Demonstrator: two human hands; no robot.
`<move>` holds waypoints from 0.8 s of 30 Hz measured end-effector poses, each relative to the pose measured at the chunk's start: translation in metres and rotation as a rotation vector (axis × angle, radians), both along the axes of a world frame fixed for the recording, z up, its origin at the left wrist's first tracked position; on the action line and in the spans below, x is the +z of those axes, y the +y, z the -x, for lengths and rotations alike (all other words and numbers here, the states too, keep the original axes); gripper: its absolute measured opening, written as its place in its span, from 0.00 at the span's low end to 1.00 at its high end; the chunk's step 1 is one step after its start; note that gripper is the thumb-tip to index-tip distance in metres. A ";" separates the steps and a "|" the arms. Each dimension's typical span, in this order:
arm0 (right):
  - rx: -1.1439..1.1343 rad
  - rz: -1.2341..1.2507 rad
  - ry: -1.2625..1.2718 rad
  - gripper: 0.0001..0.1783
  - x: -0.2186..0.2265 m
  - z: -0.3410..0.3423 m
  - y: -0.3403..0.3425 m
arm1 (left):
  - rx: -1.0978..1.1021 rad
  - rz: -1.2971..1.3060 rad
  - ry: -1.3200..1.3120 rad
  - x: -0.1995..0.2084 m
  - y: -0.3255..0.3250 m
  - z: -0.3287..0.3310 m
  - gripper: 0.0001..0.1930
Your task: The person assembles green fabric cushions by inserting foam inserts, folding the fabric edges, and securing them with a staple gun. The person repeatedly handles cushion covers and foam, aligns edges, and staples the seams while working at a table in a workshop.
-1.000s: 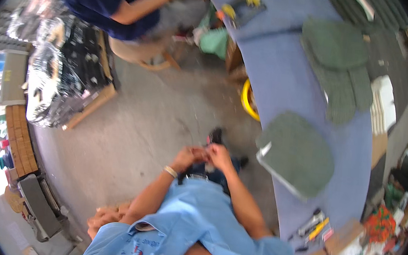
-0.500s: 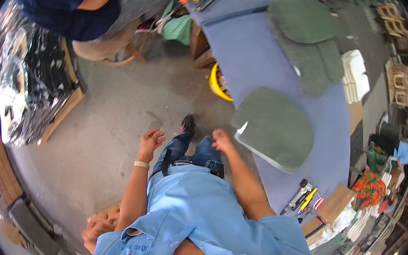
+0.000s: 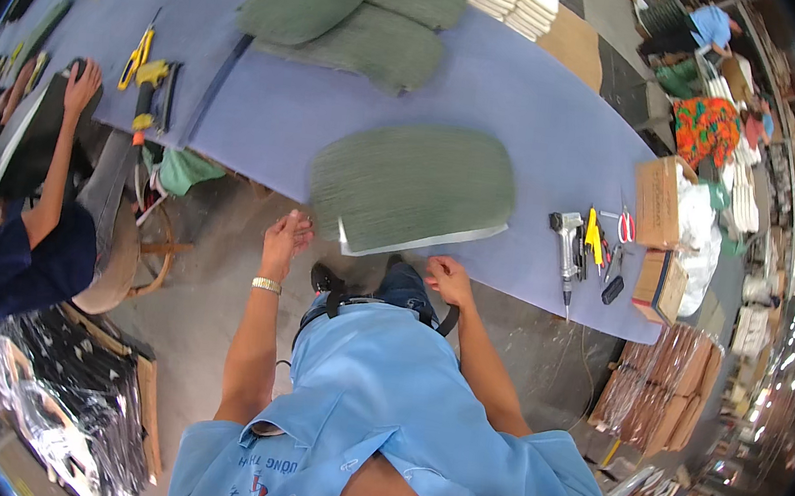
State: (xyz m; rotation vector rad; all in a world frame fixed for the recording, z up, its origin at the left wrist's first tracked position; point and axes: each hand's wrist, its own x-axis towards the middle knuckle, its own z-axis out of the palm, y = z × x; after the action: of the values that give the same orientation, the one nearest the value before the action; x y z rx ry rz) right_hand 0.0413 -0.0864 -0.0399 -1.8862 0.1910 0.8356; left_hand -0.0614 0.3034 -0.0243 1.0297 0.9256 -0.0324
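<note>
A dark green fabric seat pad [image 3: 418,187] with a white underside showing along its near edge lies flat on the blue-covered table [image 3: 572,150]. My left hand [image 3: 286,241], a watch band at its wrist, is just off the pad's near left corner. Its fingers are loosely bent and apart, with nothing in them. By the table's near edge is my right hand [image 3: 449,281], below the pad's white edge. Its fingers are curled in and I see nothing in them. Neither hand visibly grips the pad.
More green pads [image 3: 343,24] overlap farther back. A silver air tool [image 3: 566,251], yellow cutter [image 3: 594,238] and red-handled scissors [image 3: 626,226] lie right, near a cardboard box [image 3: 659,203]. Left are a yellow staple gun [image 3: 150,91] and a seated co-worker [image 3: 49,241] holding a dark pad.
My view and body have turned right to face the table. The pad, earlier at my right, is now in front of me. Both hands are now near its near edge.
</note>
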 end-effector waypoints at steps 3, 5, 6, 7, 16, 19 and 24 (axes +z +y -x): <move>-0.186 -0.146 0.056 0.19 0.018 -0.011 -0.036 | -0.068 -0.203 0.128 0.010 -0.012 -0.048 0.31; -0.282 -0.246 0.079 0.20 0.033 -0.024 -0.055 | -0.007 -0.290 0.150 0.005 -0.019 -0.063 0.33; -0.310 -0.291 0.083 0.21 0.040 -0.036 -0.061 | 0.074 -0.275 0.106 -0.002 -0.023 -0.059 0.34; -0.346 -0.340 0.089 0.22 0.046 -0.046 -0.065 | 0.145 -0.263 0.062 -0.007 -0.027 -0.059 0.35; -0.045 -0.444 0.302 0.28 0.071 -0.104 -0.061 | 0.113 -0.330 0.227 0.032 -0.044 -0.062 0.31; -0.008 -0.504 0.325 0.35 0.089 -0.118 -0.062 | 0.124 -0.118 0.123 0.034 -0.060 -0.042 0.35; -0.116 -0.430 0.293 0.41 0.100 -0.176 -0.069 | 0.206 0.301 -0.074 0.059 -0.138 -0.046 0.38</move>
State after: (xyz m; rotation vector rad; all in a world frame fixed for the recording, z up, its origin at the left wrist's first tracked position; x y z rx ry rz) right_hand 0.2176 -0.1550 0.0602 -1.3369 0.2739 0.9834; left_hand -0.0153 0.1653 0.0346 0.6501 0.9235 0.0373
